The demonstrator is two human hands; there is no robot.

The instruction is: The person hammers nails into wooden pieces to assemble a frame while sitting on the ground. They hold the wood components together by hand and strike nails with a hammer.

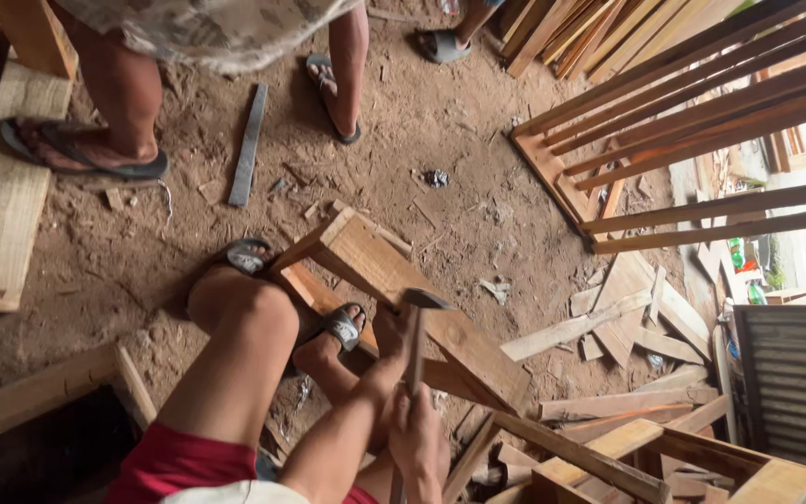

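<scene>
on the left, another person's sandalled feet [86,149] stand on the dirt floor [440,112]. centre, the left hand [386,347] rests on a wooden frame [403,289] (grip unclear), pinned underfoot. the right hand [419,439] is closed round a hammer [417,327], head just over the frame. right, offcuts [608,327] lie scattered.

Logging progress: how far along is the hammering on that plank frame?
Done: planks of the wooden frame already sit joined at the corner, braced under the sandalled feet. In hand: the right hand has its grip on the hammer, head over the plank; the left hand steadies there. Left: loose offcuts lie unused; nail count cannot be told.
</scene>
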